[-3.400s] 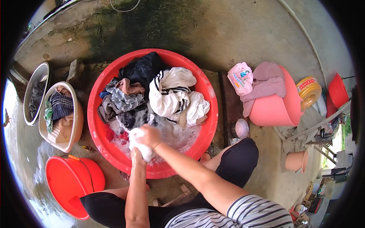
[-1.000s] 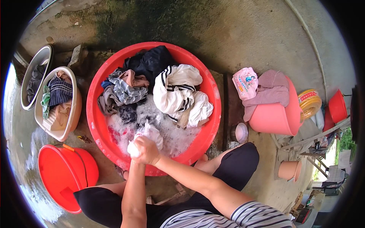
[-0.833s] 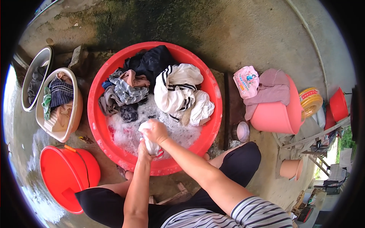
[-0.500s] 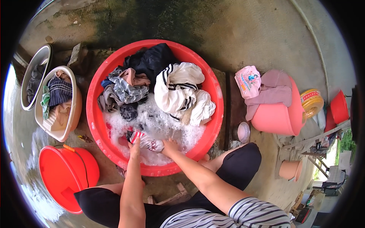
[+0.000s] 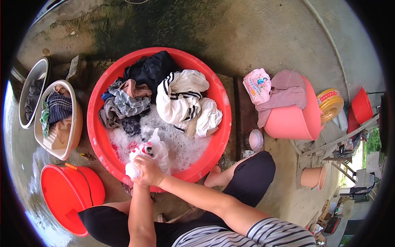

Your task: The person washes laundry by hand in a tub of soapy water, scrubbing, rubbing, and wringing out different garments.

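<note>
Ground: bare concrete yard floor (image 5: 263, 37), damp and dark with green staining toward 12 o'clock.
Wash tub: large round red plastic basin (image 5: 218, 136) at centre, holding suds and a heap of laundry.
Laundry heap: white garment with black stripes (image 5: 181, 101) at 1 o'clock inside the basin; dark garment (image 5: 150, 70) at 12 o'clock; grey striped cloth (image 5: 127, 103) at 10 o'clock.
Foam: soapy water (image 5: 181, 146) fills the near half of the basin.
Item in hand: sudsy white cloth (image 5: 154, 150), bunched above the basin's near rim at 7 o'clock.
Right hand: right hand (image 5: 149, 171) closed over the cloth, fingers wrapped tight around it.
Left hand: left hand (image 5: 138, 181) mostly hidden beneath the right; pressed against the same cloth, but whether its fingers are closed cannot be told.
Left side: cream oval tub (image 5: 68, 142) of clothes at 9 o'clock; red bucket (image 5: 66, 193) at 8 o'clock.
Right side: pink basin (image 5: 292, 121) draped with pink cloth (image 5: 284, 90) at 3 o'clock.
</note>
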Demonstrator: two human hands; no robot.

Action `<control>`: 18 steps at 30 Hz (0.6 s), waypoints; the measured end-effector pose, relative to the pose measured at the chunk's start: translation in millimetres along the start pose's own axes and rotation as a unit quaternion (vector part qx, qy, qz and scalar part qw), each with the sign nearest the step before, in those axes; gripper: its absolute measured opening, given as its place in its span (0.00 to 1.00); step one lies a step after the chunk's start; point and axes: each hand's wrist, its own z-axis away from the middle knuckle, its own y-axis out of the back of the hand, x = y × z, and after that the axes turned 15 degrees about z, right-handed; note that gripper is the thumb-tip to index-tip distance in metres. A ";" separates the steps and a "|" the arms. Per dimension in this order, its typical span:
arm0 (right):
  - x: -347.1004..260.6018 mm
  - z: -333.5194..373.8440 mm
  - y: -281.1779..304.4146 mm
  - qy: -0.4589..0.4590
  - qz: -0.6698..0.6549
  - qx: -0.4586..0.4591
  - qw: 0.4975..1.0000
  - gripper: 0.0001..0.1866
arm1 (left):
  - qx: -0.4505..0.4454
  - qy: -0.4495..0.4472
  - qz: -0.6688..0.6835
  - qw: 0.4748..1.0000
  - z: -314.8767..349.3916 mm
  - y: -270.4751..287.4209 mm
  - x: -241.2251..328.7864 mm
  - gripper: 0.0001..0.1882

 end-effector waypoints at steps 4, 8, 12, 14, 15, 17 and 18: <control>10.1 -21.3 -11.5 -0.078 -0.008 -0.003 0.997 0.16 | -0.015 -0.050 0.029 0.998 -24.3 18.6 -1.4 0.26; 96.1 -43.0 13.0 -0.253 0.096 -0.160 0.949 0.20 | 0.251 -0.033 -0.213 0.944 -28.7 -19.6 -56.0 0.17; 132.7 -45.5 56.4 -0.185 0.135 -0.259 0.939 0.25 | 0.263 -0.149 -0.746 0.593 -14.1 -26.9 4.2 0.13; 118.4 -42.2 73.2 -0.141 0.101 -0.285 0.943 0.26 | 0.304 -0.254 -0.791 0.467 -6.7 -42.2 48.0 0.12; 101.6 -39.9 76.0 -0.081 0.115 -0.329 0.934 0.25 | 0.350 -0.302 -0.741 0.487 -3.2 -50.1 68.4 0.12; 99.5 -28.6 66.8 0.050 0.068 -0.354 0.932 0.25 | 0.368 -0.389 -0.725 0.434 0.2 -66.2 94.0 0.10; 102.9 -22.9 61.5 0.085 0.071 -0.322 0.940 0.23 | 0.369 -0.431 -0.721 0.397 4.8 -70.7 101.0 0.12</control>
